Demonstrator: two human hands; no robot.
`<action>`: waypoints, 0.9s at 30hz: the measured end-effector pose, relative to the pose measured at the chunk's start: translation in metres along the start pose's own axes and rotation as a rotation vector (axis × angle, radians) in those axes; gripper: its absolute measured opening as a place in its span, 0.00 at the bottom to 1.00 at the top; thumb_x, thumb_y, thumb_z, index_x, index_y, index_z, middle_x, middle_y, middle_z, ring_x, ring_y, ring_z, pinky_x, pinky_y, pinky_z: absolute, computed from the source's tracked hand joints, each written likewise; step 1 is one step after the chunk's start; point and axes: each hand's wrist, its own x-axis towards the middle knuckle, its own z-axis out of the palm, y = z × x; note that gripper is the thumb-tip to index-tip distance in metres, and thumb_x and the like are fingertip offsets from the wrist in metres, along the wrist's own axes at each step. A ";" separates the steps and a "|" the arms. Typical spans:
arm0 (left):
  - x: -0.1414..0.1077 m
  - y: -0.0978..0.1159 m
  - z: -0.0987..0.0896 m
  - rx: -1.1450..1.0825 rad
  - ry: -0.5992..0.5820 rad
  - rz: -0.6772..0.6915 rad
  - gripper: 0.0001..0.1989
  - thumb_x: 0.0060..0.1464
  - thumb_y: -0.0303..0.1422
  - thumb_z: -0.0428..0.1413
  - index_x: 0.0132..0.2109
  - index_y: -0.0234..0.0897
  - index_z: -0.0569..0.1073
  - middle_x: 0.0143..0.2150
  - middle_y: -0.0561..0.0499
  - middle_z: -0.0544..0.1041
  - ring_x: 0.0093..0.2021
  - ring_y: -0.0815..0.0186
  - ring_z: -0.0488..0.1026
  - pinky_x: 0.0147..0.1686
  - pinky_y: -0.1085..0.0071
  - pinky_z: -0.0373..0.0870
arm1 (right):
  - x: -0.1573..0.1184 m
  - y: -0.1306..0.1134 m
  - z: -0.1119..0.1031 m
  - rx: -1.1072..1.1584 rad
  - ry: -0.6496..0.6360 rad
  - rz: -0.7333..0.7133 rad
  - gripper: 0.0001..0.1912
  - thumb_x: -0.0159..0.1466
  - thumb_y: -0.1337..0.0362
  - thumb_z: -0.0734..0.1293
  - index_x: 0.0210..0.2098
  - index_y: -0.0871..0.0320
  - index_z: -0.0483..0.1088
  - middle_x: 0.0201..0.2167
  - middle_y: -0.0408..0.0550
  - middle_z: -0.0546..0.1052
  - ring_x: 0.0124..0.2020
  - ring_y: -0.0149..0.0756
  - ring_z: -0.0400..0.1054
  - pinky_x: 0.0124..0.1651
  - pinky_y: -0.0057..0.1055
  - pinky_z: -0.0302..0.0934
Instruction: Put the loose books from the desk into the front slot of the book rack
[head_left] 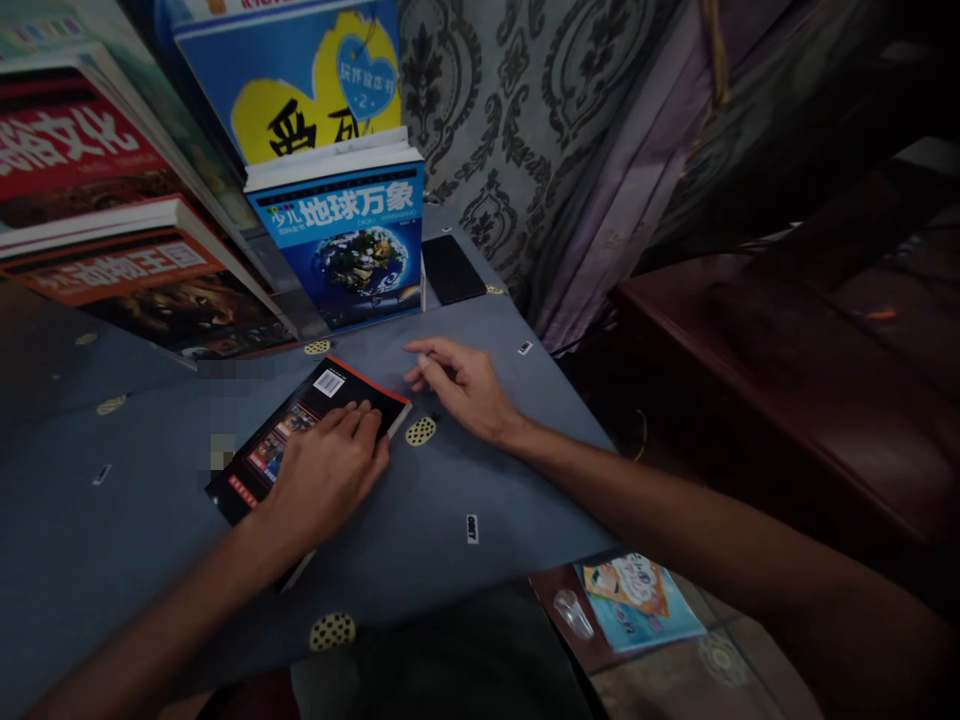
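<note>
A black book with a red edge and a barcode point(328, 382) lies flat on the grey-blue tabletop point(420, 510). Resting on its cover is my left hand point(330, 465), palm down, with the fingers laid out over the right part of the book. My right hand point(461, 385) is just to the right of the book, not touching it, its fingers loosely bent and apart with nothing in them. Behind the book stands a blue book with a globe picture point(364, 260).
An orange book with a lion point(187, 300) and a red book point(75, 150) stand at the left. A blue and yellow book point(300, 70) is at the back. A dark flat phone-like object point(454, 269) lies beside the globe book. Below the table's edge lies a light-blue booklet point(637, 605).
</note>
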 end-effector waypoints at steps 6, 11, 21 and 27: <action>0.001 -0.001 -0.002 -0.034 -0.008 -0.004 0.13 0.64 0.29 0.48 0.44 0.30 0.77 0.45 0.37 0.83 0.42 0.53 0.82 0.40 0.60 0.81 | -0.004 -0.008 -0.002 -0.051 -0.017 -0.059 0.15 0.69 0.62 0.59 0.49 0.59 0.73 0.29 0.43 0.80 0.26 0.29 0.73 0.33 0.27 0.67; -0.001 0.002 0.001 -0.012 -0.042 -0.049 0.14 0.65 0.32 0.48 0.45 0.33 0.77 0.47 0.39 0.83 0.45 0.54 0.81 0.42 0.60 0.80 | -0.007 -0.010 -0.002 -0.197 -0.088 -0.119 0.16 0.70 0.64 0.59 0.52 0.58 0.73 0.30 0.43 0.81 0.25 0.29 0.72 0.33 0.27 0.65; -0.003 -0.017 0.002 -0.122 -0.107 -0.044 0.15 0.67 0.33 0.48 0.51 0.34 0.77 0.51 0.42 0.81 0.49 0.53 0.79 0.45 0.56 0.79 | -0.006 -0.003 -0.001 -0.406 -0.207 -0.117 0.17 0.68 0.68 0.60 0.50 0.57 0.77 0.32 0.46 0.84 0.33 0.36 0.78 0.37 0.29 0.67; -0.008 -0.043 0.009 -0.145 -0.167 -0.158 0.20 0.66 0.41 0.52 0.61 0.40 0.71 0.63 0.43 0.73 0.65 0.49 0.67 0.57 0.52 0.72 | -0.011 -0.010 0.002 -0.445 -0.186 -0.108 0.15 0.68 0.65 0.61 0.46 0.57 0.79 0.33 0.46 0.84 0.28 0.34 0.75 0.32 0.29 0.64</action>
